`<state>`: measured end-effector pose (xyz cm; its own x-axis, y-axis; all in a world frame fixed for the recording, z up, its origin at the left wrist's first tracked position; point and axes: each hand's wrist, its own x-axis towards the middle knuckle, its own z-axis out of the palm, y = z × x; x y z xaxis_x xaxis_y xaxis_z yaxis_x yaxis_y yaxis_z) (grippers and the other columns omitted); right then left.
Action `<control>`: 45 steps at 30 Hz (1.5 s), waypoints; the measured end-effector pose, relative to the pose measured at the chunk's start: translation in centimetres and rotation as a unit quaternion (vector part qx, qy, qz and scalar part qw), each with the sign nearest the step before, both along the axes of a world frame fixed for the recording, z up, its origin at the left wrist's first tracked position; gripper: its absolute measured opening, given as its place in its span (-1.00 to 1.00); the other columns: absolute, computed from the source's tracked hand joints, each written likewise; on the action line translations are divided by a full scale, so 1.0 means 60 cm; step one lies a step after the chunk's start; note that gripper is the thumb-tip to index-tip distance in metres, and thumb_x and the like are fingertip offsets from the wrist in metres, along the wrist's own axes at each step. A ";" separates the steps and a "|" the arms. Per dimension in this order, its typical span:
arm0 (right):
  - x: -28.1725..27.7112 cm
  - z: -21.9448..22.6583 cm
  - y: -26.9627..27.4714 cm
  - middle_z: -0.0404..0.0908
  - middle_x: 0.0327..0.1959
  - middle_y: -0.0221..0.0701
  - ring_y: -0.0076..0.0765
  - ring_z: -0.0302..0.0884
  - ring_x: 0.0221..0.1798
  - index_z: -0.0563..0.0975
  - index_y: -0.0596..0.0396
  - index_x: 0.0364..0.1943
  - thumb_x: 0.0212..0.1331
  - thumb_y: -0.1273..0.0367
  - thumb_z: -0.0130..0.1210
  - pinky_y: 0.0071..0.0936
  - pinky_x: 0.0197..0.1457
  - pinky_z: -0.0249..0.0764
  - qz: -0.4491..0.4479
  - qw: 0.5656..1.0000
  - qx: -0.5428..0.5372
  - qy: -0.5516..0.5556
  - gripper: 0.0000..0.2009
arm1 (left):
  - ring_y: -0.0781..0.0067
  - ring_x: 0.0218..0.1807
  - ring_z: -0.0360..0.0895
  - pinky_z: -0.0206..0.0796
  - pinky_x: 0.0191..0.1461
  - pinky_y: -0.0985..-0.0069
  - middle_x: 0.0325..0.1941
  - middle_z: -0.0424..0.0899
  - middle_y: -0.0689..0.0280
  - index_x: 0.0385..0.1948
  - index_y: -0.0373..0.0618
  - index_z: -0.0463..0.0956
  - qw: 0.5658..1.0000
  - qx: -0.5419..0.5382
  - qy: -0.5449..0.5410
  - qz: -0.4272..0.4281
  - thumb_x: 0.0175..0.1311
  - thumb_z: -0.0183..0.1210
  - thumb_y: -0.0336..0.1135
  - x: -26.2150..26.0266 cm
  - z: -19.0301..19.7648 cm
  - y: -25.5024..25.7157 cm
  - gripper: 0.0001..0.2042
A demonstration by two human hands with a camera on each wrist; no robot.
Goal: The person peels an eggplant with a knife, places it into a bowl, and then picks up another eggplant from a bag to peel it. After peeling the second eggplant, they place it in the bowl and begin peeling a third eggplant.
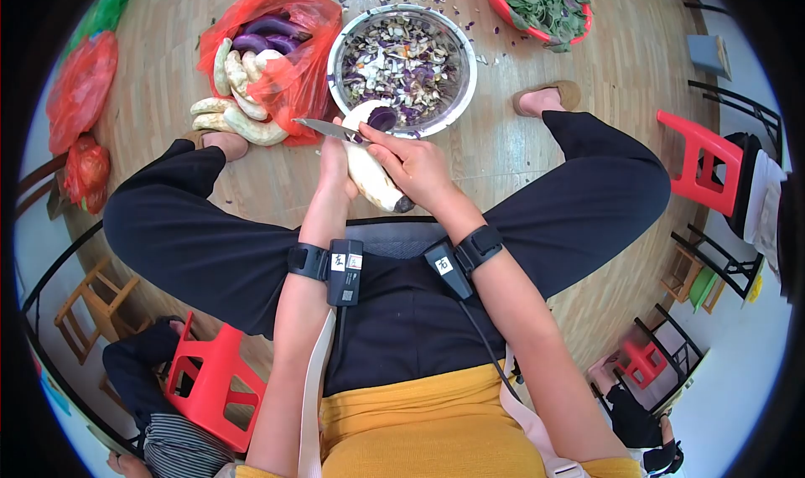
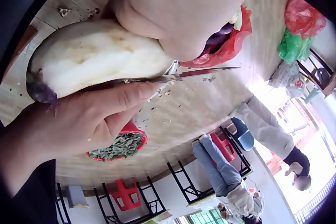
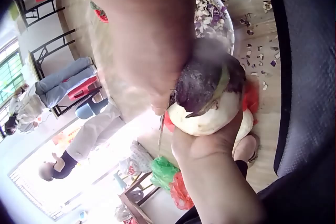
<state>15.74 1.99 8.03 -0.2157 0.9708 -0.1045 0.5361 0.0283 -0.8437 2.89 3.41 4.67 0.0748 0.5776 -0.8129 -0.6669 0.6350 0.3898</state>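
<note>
A long, mostly peeled white eggplant (image 1: 369,176) with a dark stem end lies between the hands, slanting over the lap. The left hand (image 1: 335,163) grips it from the left and beneath. In the right hand (image 1: 417,169) is a knife (image 1: 329,129), its blade pointing left across the eggplant. Purple skin remains near the far end, beside the bowl's rim. In the left wrist view, the right hand (image 2: 89,119) holds the knife (image 2: 202,71) along the eggplant (image 2: 100,56). The right wrist view shows the dark stem end (image 3: 202,85) close up, with the left hand (image 3: 210,148) under the white flesh.
Beyond the hands stands a metal bowl (image 1: 471,67) of peelings. Left of it, a red bag (image 1: 314,84) holds purple eggplants, with peeled ones (image 1: 251,127) beside it. A red basket (image 1: 584,27) of leaves is at the upper right. Scraps lie on the floor; red stools and people are around.
</note>
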 end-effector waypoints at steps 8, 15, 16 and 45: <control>-0.001 0.000 0.000 0.58 -0.48 -0.32 -0.19 0.51 -0.49 0.49 -0.29 -0.07 0.09 0.12 -0.04 -0.33 -0.42 0.40 -0.005 0.999 -0.044 -0.005 -0.70 | 0.18 -0.08 0.46 0.31 0.01 0.22 -0.08 0.47 0.13 -0.02 -0.16 0.30 1.000 -0.008 -0.018 0.000 0.27 -0.26 0.04 -0.004 0.002 0.002 -0.53; 0.000 -0.007 0.001 0.58 -0.51 -0.33 -0.27 0.52 -0.50 0.49 -0.25 -0.08 0.08 0.14 -0.01 -0.39 -0.43 0.40 -0.012 1.000 -0.005 -0.008 -0.70 | 0.22 -0.12 0.46 0.35 -0.08 0.25 -0.14 0.48 0.16 -0.04 -0.15 0.29 1.000 -0.019 0.000 0.009 0.27 -0.28 0.06 -0.001 0.001 0.001 -0.53; 0.000 -0.010 0.000 0.58 -0.52 -0.34 -0.35 0.52 -0.53 0.50 -0.23 -0.07 0.09 0.16 -0.01 -0.43 -0.43 0.40 -0.015 1.000 -0.011 -0.009 -0.70 | 0.22 -0.12 0.46 0.35 -0.08 0.25 -0.14 0.48 0.16 -0.04 -0.15 0.29 1.000 -0.019 -0.001 0.009 0.27 -0.28 0.06 0.001 -0.002 0.001 -0.53; -0.003 -0.010 0.002 0.50 -0.66 -0.27 -0.24 0.43 -0.63 0.50 -0.24 -0.08 0.11 0.21 -0.02 -0.46 -0.48 0.34 -0.053 0.992 -0.082 0.076 -0.73 | 0.33 -0.29 0.49 0.38 -0.24 0.30 -0.30 0.48 0.23 -0.11 -0.11 0.31 0.996 -0.009 0.073 -0.041 0.25 -0.33 0.09 0.004 0.009 0.002 -0.53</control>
<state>15.55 2.08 7.45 -0.1394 0.9614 -0.2371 0.3947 -0.1657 -0.9038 3.12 3.53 5.23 0.0022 0.5603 -0.8283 -0.5496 0.6927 0.4671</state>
